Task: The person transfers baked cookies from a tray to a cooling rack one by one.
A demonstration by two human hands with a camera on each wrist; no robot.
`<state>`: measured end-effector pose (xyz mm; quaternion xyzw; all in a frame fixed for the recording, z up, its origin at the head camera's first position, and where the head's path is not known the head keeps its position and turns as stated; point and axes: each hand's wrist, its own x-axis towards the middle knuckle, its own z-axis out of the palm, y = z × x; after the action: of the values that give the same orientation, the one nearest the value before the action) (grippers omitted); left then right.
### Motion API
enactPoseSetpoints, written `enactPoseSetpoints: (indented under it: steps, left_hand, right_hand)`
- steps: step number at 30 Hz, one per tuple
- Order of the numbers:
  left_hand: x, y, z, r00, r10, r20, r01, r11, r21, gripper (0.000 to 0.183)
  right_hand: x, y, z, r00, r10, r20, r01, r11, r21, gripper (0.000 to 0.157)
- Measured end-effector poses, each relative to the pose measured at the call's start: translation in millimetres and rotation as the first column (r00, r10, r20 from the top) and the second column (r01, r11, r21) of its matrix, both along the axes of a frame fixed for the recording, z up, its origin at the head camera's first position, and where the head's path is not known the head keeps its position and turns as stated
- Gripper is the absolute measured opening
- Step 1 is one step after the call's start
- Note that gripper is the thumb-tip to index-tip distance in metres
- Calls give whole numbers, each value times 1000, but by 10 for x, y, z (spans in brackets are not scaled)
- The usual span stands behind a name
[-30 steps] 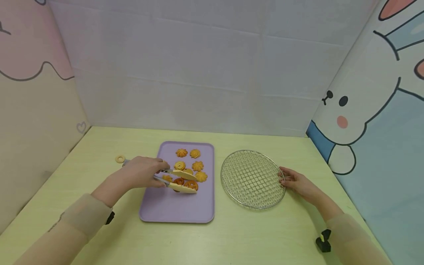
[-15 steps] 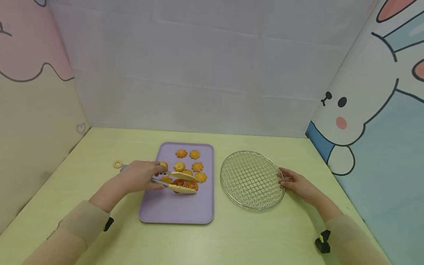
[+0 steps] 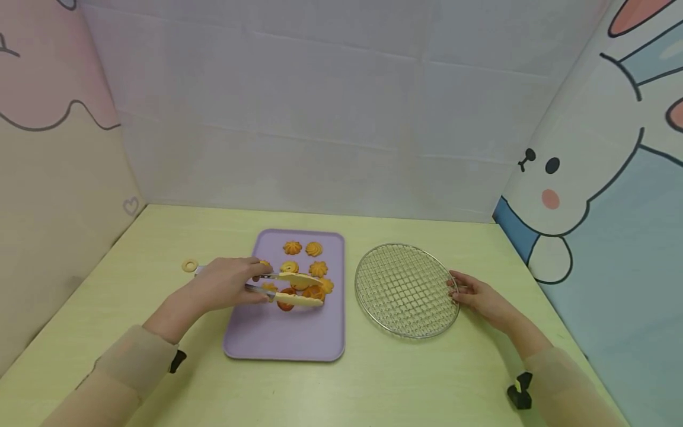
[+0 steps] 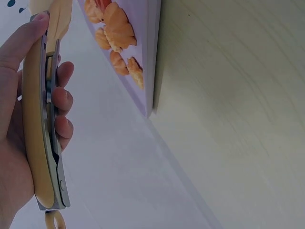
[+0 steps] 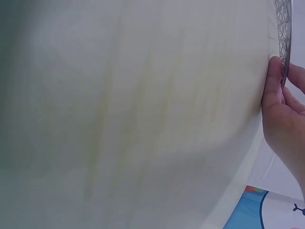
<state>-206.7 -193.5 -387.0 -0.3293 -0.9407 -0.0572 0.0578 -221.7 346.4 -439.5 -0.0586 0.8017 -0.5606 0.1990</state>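
My left hand (image 3: 224, 283) grips food tongs (image 4: 38, 109) with cream tips and steel sides, their ring end pointing left. The tips reach over the purple tray (image 3: 283, 344). A brown pretzel-shaped cookie (image 3: 315, 292) shows between the two tips; whether both touch it I cannot tell. A second brown cookie (image 3: 286, 305) lies partly under the lower tip. Several golden cookies (image 3: 318, 268) sit on the tray, some hidden by hand and tongs. My right hand (image 3: 482, 301) pinches the right rim of a round wire rack (image 3: 405, 290), thumb and fingers on either side.
The tray and rack lie side by side on a pale yellow table (image 3: 405, 379), with a narrow strip between them. A white wall (image 3: 320, 118) closes off the back. Cartoon-printed panels (image 3: 613, 237) stand on both sides.
The tongs' tips have shifted slightly right and away from me, and the pretzel-shaped cookie has moved along with them. My right hand and the rack have stayed where they were.
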Motion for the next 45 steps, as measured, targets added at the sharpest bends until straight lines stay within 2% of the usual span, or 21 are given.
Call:
enactPoseSetpoints:
  steps: [8, 19, 26, 37, 45]
  left_hand:
    - [-15, 89, 105, 1000, 16, -2, -16, 999, 34, 53]
    - [-64, 296, 238, 996, 29, -86, -23, 997, 76, 50]
    - [-113, 472, 321, 991, 3, -134, 12, 994, 111, 49]
    - [-260, 767, 369, 989, 14, -145, -1, 996, 86, 50]
    - [-304, 973, 405, 991, 25, -129, -15, 997, 78, 54]
  right_hand:
    - [-4, 20, -13, 1000, -13, 5, 13, 1000, 2, 64]
    - [-1, -19, 39, 999, -27, 46, 30, 998, -46, 64]
    - [-4, -42, 89, 996, -50, 72, 54, 997, -55, 64]
    - [-11, -74, 134, 996, -57, 72, 57, 998, -6, 63]
    - [-36, -62, 116, 996, -53, 74, 53, 999, 4, 64]
